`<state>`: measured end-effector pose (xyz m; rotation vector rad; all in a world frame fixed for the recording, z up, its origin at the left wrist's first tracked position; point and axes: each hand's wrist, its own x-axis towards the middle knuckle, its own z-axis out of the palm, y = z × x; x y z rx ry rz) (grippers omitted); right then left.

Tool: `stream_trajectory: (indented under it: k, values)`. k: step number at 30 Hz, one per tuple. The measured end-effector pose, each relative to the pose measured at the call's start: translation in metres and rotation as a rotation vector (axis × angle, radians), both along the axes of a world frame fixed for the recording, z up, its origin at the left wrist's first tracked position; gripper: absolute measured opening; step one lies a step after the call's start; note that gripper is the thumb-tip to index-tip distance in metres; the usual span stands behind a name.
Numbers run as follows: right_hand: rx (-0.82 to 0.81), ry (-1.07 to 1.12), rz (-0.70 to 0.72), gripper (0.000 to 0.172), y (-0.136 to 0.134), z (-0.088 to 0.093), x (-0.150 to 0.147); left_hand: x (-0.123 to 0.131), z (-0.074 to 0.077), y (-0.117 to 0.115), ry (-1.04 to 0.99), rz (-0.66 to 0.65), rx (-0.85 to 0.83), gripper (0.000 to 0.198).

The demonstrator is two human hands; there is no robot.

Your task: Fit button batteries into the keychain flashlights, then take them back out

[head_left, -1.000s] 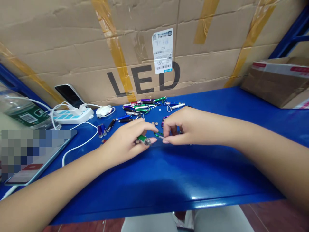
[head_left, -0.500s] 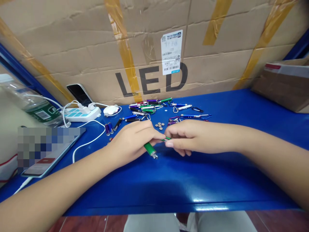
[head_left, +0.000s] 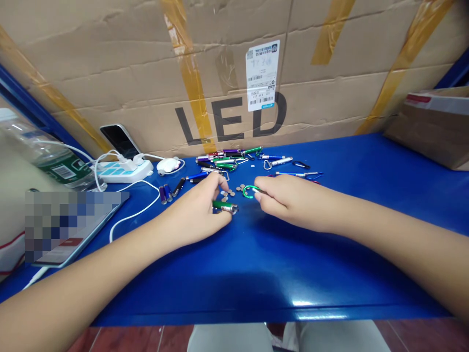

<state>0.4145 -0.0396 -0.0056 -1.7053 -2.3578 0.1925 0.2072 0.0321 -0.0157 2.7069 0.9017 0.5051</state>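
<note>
My left hand point(head_left: 194, 210) is curled round a green mini flashlight tube point(head_left: 222, 206), whose silvery end points right. Its thumb and index finger are apart, and the other fingers are mostly hidden. My right hand point(head_left: 293, 198) pinches a green carabiner clip point(head_left: 245, 191), its hook curving out to the left; whether something else is in that hand is hidden. Several small button cells point(head_left: 230, 192) lie on the blue table point(head_left: 249, 274) between and just beyond the hands. Behind them is a loose pile of mini flashlights point(head_left: 220, 160) in several colours, some with clips.
Short dark and blue tubes point(head_left: 167, 192) lie left of my left hand. Farther left are a white power strip point(head_left: 126, 173), cables, a tablet point(head_left: 84, 234) and a plastic bottle point(head_left: 66, 168). A large cardboard box point(head_left: 234, 73) stands behind, another box point(head_left: 432, 129) at right.
My hands have drawn apart. The green clip, before mostly hidden between both hands, now shows in my right hand. The green tube has turned nearly level, and more button cells show beside my left hand.
</note>
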Motion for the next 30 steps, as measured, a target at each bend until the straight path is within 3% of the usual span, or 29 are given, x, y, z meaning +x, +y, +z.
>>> stream_trajectory:
  k: [4,12,16,20,26,30]
  values:
    - [0.055,-0.035,-0.066,0.023,-0.001,0.001,-0.001,-0.001,0.003,-0.002,0.035,-0.073,-0.252,0.015]
    - [0.097,-0.106,-0.065,0.026,-0.003,0.001,-0.008,-0.001,0.01,0.0,-0.012,-0.172,-0.244,0.028]
    - [0.16,-0.213,-0.077,0.03,-0.003,0.0,-0.01,-0.001,0.012,-0.002,-0.029,-0.232,-0.361,0.029]
    - [0.155,-0.253,-0.068,0.03,-0.003,-0.003,-0.012,-0.002,0.017,-0.004,-0.119,-0.185,-0.474,0.03]
    - [0.155,-0.148,-0.197,0.03,-0.003,-0.003,-0.014,-0.003,0.022,-0.002,-0.051,-0.161,-0.433,0.031]
    - [0.151,-0.14,-0.178,0.03,-0.006,0.0,-0.016,-0.001,0.017,-0.001,-0.075,-0.166,-0.381,0.032]
